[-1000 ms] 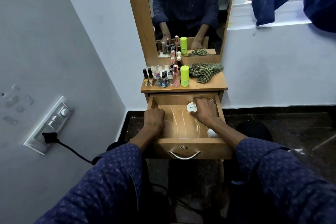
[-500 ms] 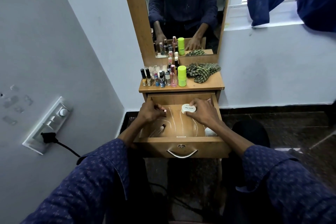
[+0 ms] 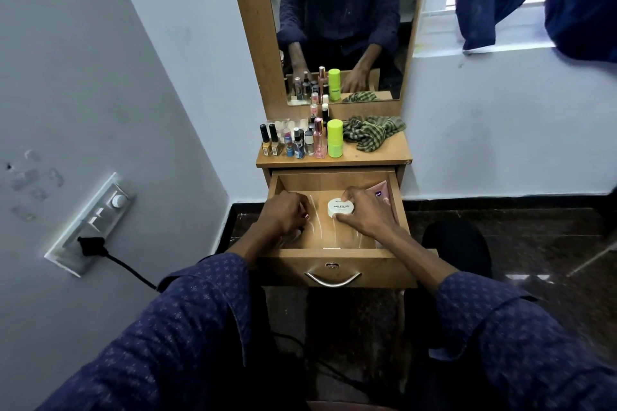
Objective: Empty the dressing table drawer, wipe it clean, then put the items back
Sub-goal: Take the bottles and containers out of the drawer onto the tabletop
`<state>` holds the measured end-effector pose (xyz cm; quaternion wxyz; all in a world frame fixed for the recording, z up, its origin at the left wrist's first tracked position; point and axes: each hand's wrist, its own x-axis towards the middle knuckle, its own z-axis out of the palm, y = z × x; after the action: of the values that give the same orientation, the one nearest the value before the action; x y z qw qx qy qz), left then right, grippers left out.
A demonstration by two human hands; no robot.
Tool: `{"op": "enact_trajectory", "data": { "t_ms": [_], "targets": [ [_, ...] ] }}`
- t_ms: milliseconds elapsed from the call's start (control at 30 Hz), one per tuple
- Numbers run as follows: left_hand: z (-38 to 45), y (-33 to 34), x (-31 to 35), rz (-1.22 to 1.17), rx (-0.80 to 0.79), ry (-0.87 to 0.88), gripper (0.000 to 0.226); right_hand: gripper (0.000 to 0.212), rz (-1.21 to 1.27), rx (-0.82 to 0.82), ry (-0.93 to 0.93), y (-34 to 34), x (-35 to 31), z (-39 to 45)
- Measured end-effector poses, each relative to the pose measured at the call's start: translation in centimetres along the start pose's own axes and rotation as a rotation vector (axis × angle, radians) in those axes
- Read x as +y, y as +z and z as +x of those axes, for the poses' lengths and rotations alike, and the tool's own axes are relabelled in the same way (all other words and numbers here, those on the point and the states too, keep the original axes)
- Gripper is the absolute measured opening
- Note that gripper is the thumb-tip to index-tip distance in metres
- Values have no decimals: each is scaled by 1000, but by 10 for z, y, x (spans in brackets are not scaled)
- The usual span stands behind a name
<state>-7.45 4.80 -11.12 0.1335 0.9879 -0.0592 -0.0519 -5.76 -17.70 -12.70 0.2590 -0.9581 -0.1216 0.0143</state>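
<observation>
Both hands are in the open drawer (image 3: 337,255): the right hand (image 3: 367,213) grips a white jar (image 3: 340,207) on the drawer floor, the left hand (image 3: 283,213) is closed around a small tube (image 3: 305,216)

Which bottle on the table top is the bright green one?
The fat lime-green bottle at the right end of the bottle row, next to the checked cloth. The other bottles are thinner, with black, pink or clear tops.
</observation>
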Motion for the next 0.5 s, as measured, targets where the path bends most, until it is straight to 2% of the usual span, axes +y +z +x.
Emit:
{"op": "enact_trajectory", "data": {
  "t_ms": [300,500],
  "targets": [
    [-5,7,-1,183,-149,-3,20,50,-46,19,-45,0,-2,-3],
    [-4,1,4,352,-293,9,45,49,-32,23,-73,2,0,-1]
  ]
}}
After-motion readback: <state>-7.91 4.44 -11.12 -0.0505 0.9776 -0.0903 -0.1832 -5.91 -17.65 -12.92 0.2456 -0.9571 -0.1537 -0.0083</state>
